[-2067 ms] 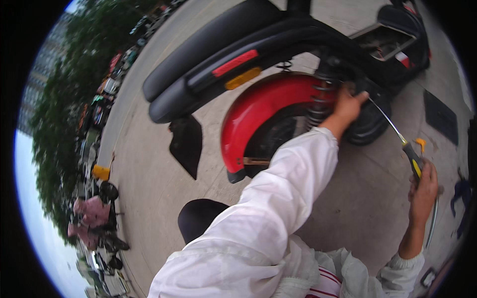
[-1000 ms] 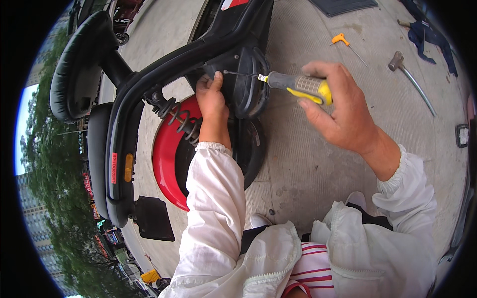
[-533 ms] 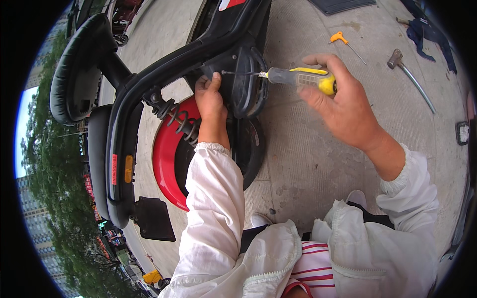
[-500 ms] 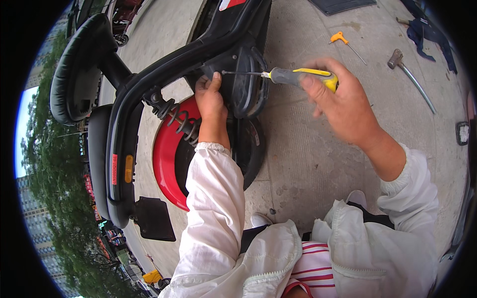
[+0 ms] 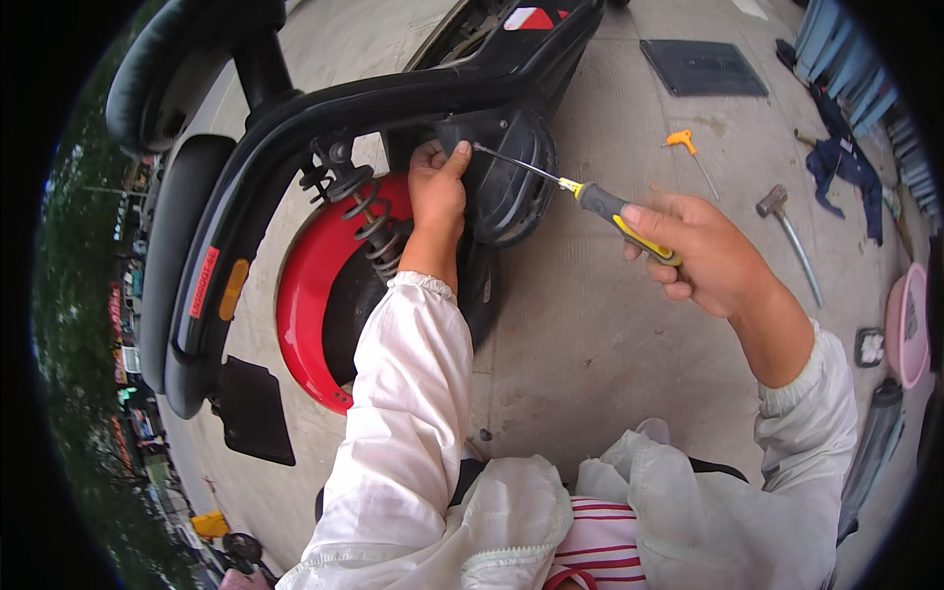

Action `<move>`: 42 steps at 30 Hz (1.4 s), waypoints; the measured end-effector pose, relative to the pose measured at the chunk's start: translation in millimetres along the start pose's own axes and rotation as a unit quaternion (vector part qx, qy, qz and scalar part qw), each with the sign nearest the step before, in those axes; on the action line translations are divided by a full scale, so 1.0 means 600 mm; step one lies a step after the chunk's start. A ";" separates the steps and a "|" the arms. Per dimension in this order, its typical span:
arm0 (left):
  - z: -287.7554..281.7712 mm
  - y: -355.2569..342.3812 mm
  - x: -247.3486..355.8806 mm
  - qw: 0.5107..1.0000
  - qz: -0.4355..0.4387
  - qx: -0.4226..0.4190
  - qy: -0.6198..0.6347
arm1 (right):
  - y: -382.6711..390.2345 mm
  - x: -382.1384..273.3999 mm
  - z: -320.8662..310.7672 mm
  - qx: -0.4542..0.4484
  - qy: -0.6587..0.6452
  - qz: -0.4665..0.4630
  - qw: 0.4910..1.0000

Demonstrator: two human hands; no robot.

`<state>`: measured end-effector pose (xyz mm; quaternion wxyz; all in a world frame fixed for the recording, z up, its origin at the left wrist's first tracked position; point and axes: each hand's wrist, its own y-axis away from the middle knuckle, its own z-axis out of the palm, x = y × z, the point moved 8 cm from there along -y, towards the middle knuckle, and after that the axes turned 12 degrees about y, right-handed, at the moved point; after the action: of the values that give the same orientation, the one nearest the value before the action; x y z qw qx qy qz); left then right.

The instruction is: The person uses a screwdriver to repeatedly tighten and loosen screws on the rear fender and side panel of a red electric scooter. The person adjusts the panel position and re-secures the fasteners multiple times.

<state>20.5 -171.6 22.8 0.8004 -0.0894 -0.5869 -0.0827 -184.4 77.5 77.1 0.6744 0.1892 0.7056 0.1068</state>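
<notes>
Your right hand [image 5: 703,256] has its fingers curled tight around the yellow-and-black handle of the screwdriver [image 5: 615,208], whose thin shaft runs left to a tip just beside your left thumb. Your left hand [image 5: 438,187] presses its fingers against the black round cover [image 5: 511,177] on the scooter's rear wheel, beside the coil spring [image 5: 364,216] and red fender [image 5: 300,305]. On the concrete lie a small orange-handled tool [image 5: 685,146] and a hammer [image 5: 787,236]

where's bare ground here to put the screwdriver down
Bare concrete lies below the right hand, between the rear wheel and the hammer. Another patch lies between the orange T-handle tool and the dark floor plate. The left hand sits crowded against the black cover.
</notes>
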 end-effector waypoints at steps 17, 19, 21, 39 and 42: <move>-0.015 -0.014 -0.035 0.999 0.014 0.044 -0.006 | 0.007 -0.106 0.025 0.110 0.524 -0.160 0.829; -0.013 -0.014 -0.040 0.999 0.009 0.045 0.011 | 0.000 -0.102 0.022 0.079 0.530 -0.077 0.841; -0.008 -0.013 -0.042 0.998 0.010 0.050 0.023 | 0.014 -0.125 0.038 0.140 0.651 -0.171 0.726; -0.020 -0.022 -0.060 0.998 0.002 0.057 0.005 | 0.024 -0.145 0.055 0.178 0.749 -0.184 0.612; -0.022 -0.021 -0.053 0.999 0.002 0.048 0.013 | 0.003 -0.100 0.019 0.136 0.529 -0.085 0.833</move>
<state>20.3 -185.8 -10.9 0.8117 -0.0511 -0.5794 -0.0539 -171.5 53.5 131.8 0.1720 0.1335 0.9754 0.0356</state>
